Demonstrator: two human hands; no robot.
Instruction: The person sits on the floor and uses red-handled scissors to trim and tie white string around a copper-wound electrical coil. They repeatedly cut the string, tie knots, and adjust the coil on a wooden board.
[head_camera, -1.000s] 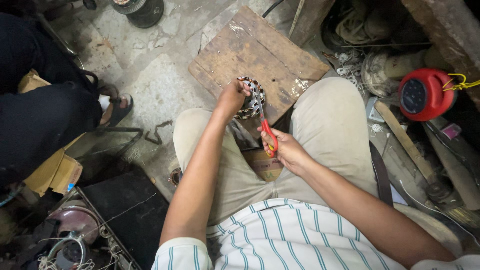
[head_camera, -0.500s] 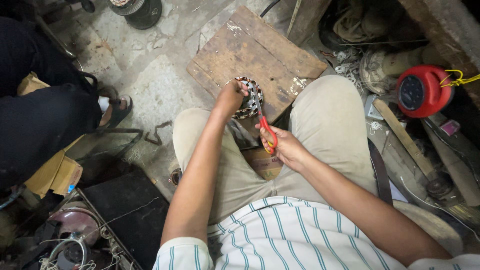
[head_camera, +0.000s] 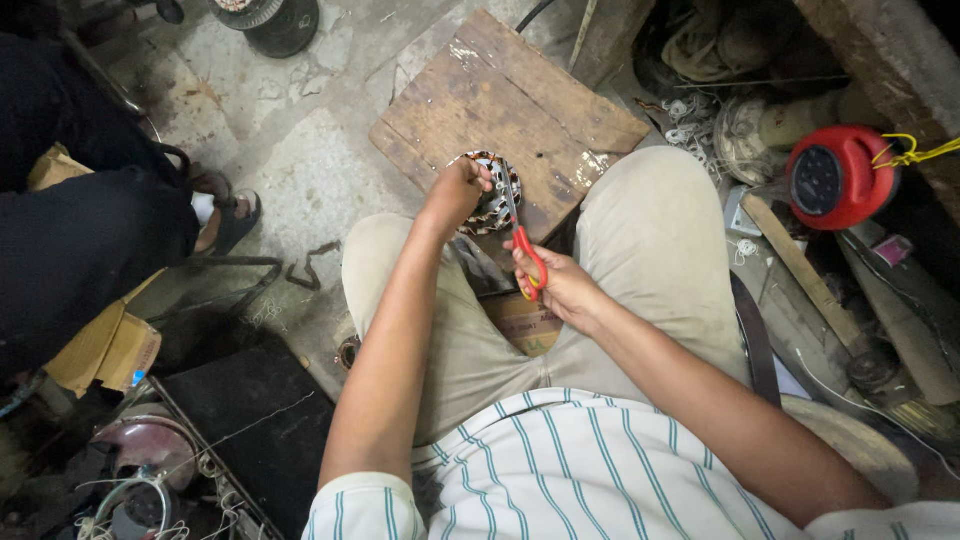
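Observation:
I sit with my knees apart over a worn wooden board (head_camera: 520, 100) on the floor. My left hand (head_camera: 458, 192) grips a round metal motor stator (head_camera: 497, 200) with copper windings, held at the board's near edge. My right hand (head_camera: 560, 285) is closed on red-handled scissors (head_camera: 524, 250), whose blades point up into the stator's ring. The stator's lower part is hidden behind my hands.
Another person in dark clothes with a sandalled foot (head_camera: 225, 215) sits at the left. A red cable reel (head_camera: 835, 178) stands at the right among tools and wooden strips. A cardboard box (head_camera: 105, 350) and a black panel (head_camera: 250, 420) lie at lower left. Wire coils (head_camera: 270, 15) lie at the top.
The scissors have tipped upward, so that their blades now reach into the stator. My left hand stays on the stator.

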